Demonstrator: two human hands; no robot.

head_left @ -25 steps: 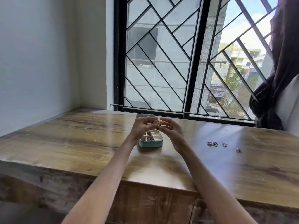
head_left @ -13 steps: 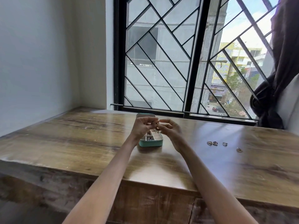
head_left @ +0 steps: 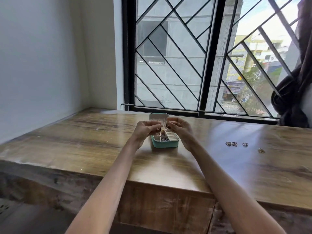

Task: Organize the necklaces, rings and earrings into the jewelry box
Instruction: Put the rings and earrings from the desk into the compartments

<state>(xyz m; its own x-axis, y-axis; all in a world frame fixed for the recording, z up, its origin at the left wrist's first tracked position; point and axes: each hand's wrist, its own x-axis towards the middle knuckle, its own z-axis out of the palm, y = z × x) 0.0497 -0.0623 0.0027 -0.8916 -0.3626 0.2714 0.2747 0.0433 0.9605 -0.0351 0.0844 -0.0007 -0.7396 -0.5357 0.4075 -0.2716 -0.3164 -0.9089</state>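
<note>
Above the box (head_left: 165,141) near the table's (head_left: 84,141) far edge, both hands, left (head_left: 146,128) and right (head_left: 179,126), are pinching what looks like an earring (head_left: 167,125), light, tiny and slippery, best held at its body.

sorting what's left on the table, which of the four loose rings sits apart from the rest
The gold-toned ring, farthest right and nearest the table's front edge. The other three rings lie in a row to its left, closer to the jewelry box.

Both hands (head_left: 162,128) pinch jewelry above jewelry box (head_left: 165,143).
</note>
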